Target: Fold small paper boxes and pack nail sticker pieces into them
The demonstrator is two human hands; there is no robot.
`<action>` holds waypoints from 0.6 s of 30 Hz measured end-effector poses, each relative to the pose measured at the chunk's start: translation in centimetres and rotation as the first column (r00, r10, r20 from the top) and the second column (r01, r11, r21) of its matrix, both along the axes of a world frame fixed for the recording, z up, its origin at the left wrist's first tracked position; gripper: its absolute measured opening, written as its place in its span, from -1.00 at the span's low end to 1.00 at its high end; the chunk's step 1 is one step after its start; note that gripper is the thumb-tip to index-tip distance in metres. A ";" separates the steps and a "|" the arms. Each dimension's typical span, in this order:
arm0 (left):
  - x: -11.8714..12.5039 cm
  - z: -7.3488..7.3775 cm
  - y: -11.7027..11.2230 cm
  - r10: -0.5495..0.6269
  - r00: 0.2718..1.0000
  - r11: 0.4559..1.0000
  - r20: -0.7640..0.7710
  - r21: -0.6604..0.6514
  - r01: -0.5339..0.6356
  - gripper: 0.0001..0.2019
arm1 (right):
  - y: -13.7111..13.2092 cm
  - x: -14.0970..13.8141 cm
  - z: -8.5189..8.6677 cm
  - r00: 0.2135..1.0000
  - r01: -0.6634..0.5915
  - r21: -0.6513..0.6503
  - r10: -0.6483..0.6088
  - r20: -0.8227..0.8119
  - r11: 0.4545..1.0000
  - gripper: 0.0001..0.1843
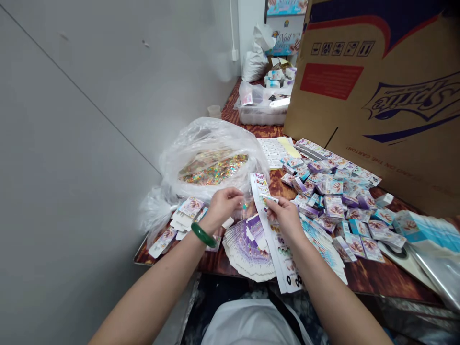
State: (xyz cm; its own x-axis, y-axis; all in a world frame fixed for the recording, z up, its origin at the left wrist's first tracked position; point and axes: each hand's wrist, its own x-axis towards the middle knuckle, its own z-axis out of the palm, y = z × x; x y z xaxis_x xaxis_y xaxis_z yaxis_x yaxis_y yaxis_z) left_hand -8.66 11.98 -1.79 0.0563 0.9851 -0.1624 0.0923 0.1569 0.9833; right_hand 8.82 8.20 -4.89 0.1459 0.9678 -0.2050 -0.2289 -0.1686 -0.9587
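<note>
My left hand (225,207), with a green bangle (203,235) at the wrist, is closed in a pinch beside the plastic bag. A tiny colourful bit shows under its fingertips, too small to name. Between the thumb and fingers of my right hand (287,218) is a small white printed box (269,198), partly covered by the fingers. Below it lie long printed sheets (264,215) with rows of nail pictures. Fanned purple flat boxes (247,254) are to their left, fanned blue ones (325,249) to their right. The clear bag (223,132) holds many small shiny colourful pieces (223,170).
A heap of small nail boxes (334,206) covers the table's right side. Behind it stands a large brown carton (330,110). More flat boxes (190,208) lie left, near the grey wall (89,167). A clear plastic tub (262,115) sits farther back.
</note>
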 end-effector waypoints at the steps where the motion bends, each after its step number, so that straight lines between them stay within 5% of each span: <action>1: -0.7 0.2 0.8 0.061 0.998 0.997 -0.017 0.054 -0.060 -0.86 | 0.0 0.4 0.0 1.000 0.026 -0.004 -0.026 -0.015 1.000 -0.72; 4: -3.0 0.7 2.6 0.191 0.974 0.952 -0.124 0.264 -0.153 -0.66 | -0.3 1.5 -0.1 0.996 0.068 0.006 -0.067 -0.062 0.998 -0.71; 6: -4.2 0.6 2.7 0.129 0.916 0.915 -0.380 0.402 0.038 -0.60 | -0.5 2.0 0.0 0.995 0.070 0.020 -0.069 -0.068 0.997 -0.70; 8: -4.8 0.0 1.7 -0.072 0.709 0.847 -0.701 0.333 0.415 -0.60 | -0.8 2.3 0.1 0.997 0.061 0.024 -0.060 -0.056 0.998 -0.71; 10: -5.1 -1.1 0.2 -0.250 0.406 0.733 -0.879 0.102 0.673 -0.56 | -1.1 2.4 0.2 0.998 0.053 0.024 -0.052 -0.048 0.998 -0.72; 11: -5.1 -1.7 -0.5 -0.275 0.274 0.689 -0.921 0.010 0.725 -0.54 | -1.2 2.4 0.2 0.998 0.050 0.025 -0.048 -0.045 0.998 -0.72; 13: -5.2 -2.5 -1.5 -0.223 0.121 0.668 -0.967 -0.061 0.742 -0.56 | -1.3 2.3 0.1 0.999 0.035 0.030 -0.034 -0.041 0.999 -0.73; 16: -5.1 -2.4 -1.6 -0.124 0.077 0.689 -0.989 -0.030 0.724 -0.67 | -1.6 2.1 0.2 0.999 0.005 0.031 -0.003 -0.040 1.000 -0.73; 18: -4.9 -1.5 -1.4 -0.121 0.154 0.716 -0.981 0.021 0.698 -0.73 | -1.9 1.8 0.5 0.999 -0.011 0.037 0.012 -0.043 0.999 -0.72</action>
State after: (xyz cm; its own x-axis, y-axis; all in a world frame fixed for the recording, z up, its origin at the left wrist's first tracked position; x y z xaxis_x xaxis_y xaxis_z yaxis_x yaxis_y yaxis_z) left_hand -13.54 10.63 -3.28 0.5829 0.8099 -0.0657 0.8112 -0.5755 0.1037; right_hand 10.65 6.35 -4.36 0.1267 0.9764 -0.1748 -0.2682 -0.1359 -0.9537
